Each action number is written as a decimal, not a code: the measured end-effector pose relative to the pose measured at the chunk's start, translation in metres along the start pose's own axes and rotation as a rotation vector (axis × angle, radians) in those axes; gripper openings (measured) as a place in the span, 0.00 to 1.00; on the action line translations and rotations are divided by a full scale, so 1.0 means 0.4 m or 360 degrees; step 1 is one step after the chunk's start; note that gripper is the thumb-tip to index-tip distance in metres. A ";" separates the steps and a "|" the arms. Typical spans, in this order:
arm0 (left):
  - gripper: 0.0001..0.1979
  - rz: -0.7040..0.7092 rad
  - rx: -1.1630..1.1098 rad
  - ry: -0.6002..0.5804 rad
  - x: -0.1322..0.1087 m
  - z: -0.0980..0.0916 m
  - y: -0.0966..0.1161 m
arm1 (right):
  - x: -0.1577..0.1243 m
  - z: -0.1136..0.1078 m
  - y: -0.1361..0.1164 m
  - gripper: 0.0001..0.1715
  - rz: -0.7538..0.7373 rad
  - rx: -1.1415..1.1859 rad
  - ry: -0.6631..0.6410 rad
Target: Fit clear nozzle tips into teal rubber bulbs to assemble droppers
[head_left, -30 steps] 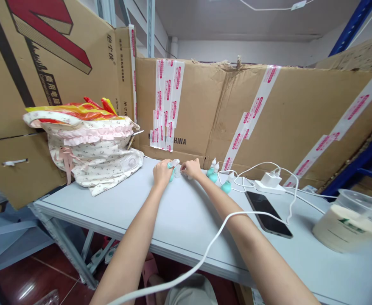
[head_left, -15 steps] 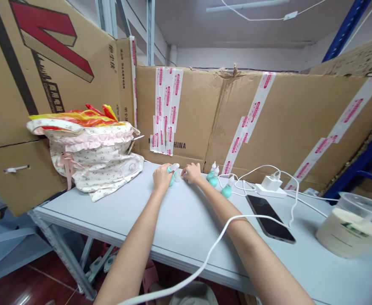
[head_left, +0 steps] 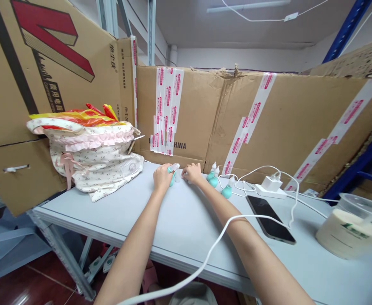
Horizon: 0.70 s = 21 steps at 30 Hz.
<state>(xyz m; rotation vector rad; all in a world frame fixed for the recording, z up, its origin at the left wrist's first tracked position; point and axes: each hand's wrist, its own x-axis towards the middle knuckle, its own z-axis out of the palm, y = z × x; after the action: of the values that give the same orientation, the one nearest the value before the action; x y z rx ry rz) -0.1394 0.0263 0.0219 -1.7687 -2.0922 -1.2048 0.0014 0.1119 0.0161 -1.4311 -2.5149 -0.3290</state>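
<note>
Both my arms reach far across the pale grey table (head_left: 179, 220). My left hand (head_left: 162, 177) is closed around a small teal squeeze bulb with a white tip (head_left: 172, 171), held just above the tabletop. My right hand (head_left: 192, 173) is pinched close to that tip, its fingers curled; what they hold is too small to make out. Three more teal bulbs with white tips (head_left: 219, 182) stand just right of my right hand, against the cardboard wall.
A floral cloth bag (head_left: 93, 154) with red and yellow plastic sits at the back left. A black phone (head_left: 270, 219), a white charger (head_left: 271, 186) with cables and a lidded drink cup (head_left: 351, 231) lie to the right. Taped cardboard walls (head_left: 268, 123) enclose the table.
The view tilted up slightly a second ago. Both hands stay together at the bulb, with hardly any visible movement since.
</note>
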 end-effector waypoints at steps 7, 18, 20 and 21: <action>0.14 0.0106 -0.0008 -0.0056 0.001 -0.002 0.004 | -0.021 -0.077 0.021 0.12 -0.0043 0.0388 0.0325; 0.16 0.0533 -0.0053 -0.0429 -0.022 0.004 0.026 | -0.150 -0.105 0.029 0.13 -0.0396 0.0827 0.0185; 0.16 0.0485 -0.0171 -0.0417 -0.025 0.007 0.029 | -0.160 -0.085 0.027 0.11 -0.0247 0.0859 0.0233; 0.16 0.0452 -0.0257 -0.0396 -0.025 0.010 0.029 | -0.164 -0.074 0.027 0.10 -0.0157 0.0863 0.0241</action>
<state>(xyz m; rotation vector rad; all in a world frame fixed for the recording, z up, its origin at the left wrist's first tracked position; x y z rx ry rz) -0.1248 0.0209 0.0191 -2.3021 -1.8152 -1.1519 0.0462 0.0549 0.0252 -1.0298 -2.3059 0.2121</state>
